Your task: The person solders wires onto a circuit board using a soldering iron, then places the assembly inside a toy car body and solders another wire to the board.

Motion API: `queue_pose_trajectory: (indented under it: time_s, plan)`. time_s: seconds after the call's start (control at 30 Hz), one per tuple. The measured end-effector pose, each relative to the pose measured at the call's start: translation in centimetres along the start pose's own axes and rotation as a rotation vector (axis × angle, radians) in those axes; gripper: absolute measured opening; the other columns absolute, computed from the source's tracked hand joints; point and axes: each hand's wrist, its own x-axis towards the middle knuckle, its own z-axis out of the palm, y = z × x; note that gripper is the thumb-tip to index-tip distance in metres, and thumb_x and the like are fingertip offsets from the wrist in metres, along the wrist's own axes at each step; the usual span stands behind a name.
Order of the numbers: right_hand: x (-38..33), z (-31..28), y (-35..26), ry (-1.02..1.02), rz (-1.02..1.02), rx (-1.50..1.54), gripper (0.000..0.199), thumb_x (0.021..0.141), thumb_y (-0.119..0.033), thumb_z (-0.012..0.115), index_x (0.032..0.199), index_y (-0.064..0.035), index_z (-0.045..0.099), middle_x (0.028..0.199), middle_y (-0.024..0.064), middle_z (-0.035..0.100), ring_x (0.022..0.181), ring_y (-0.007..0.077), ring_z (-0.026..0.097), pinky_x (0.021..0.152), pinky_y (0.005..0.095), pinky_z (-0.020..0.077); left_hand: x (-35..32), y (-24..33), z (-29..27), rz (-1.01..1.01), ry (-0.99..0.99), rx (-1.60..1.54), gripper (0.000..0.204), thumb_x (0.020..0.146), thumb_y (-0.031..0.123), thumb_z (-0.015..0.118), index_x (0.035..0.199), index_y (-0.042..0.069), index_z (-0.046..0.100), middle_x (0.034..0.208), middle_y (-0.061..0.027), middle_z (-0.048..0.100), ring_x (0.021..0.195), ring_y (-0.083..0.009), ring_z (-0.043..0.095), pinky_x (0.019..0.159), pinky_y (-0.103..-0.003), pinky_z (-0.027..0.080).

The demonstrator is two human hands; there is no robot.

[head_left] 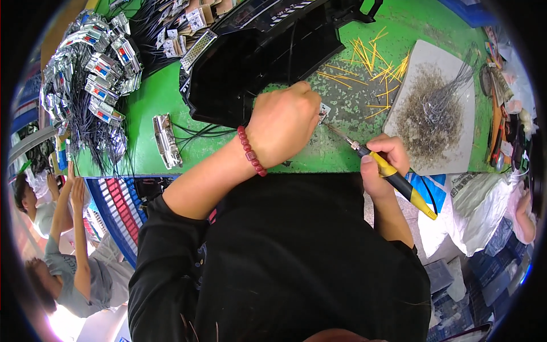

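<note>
My right hand (387,162) holds a yellow-and-black soldering iron (400,183) like a pen, its metal tip slanting up and left. The tip is close to a small whitish circuit board (324,111); whether they touch I cannot tell. My left hand (286,121), with a dark red bead bracelet (249,149) at its wrist, is closed, and the little board juts out beside its fingers. Most of those fingertips are hidden behind the hand. Just beyond lies a black plastic housing (228,74), open side up. Black wires run beneath my left wrist to a silver foil-wrapped part (166,141).
A heap of silver-wrapped parts with black wires (102,71) covers the table's left side. Small boards with wires (196,20) lie at the back. Yellow thin sticks (370,60) are scattered right of the housing. A pale slab (464,137) carries grey debris and wire. Other people sit at left.
</note>
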Motion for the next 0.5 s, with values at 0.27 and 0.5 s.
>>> queue_pose_trajectory:
  time_s: [0.27, 0.5]
  plan:
    - [0.18, 0.14, -0.5, -0.006, 0.062, 0.022, 0.02, 0.082, -0.011, 0.069, 0.091, -0.0013, 0.054, 0.075, 0.0048, 0.056, 0.061, 0.0076, 0.046, 0.056, 0.0229, 0.0367, -0.04, -0.13, -0.03, 0.012, -0.017, -0.003, 0.006, 0.08, 0.009, 0.063, 0.077, 0.004, 0.06, 0.082, -0.0098, 0.059, 0.073, -0.0337, 0.062, 0.061, -0.042, 0.05]
    - [-0.25, -0.14, 0.26, 0.089, 0.065, 0.111, 0.021, 0.083, -0.013, 0.068, 0.09, -0.001, 0.053, 0.076, 0.0048, 0.054, 0.063, 0.0074, 0.044, 0.057, 0.0228, 0.0342, -0.02, -0.18, 0.0, 0.024, -0.003, -0.004, 0.006, 0.079, 0.009, 0.064, 0.077, 0.004, 0.06, 0.082, -0.0099, 0.059, 0.074, -0.0332, 0.062, 0.062, -0.042, 0.05]
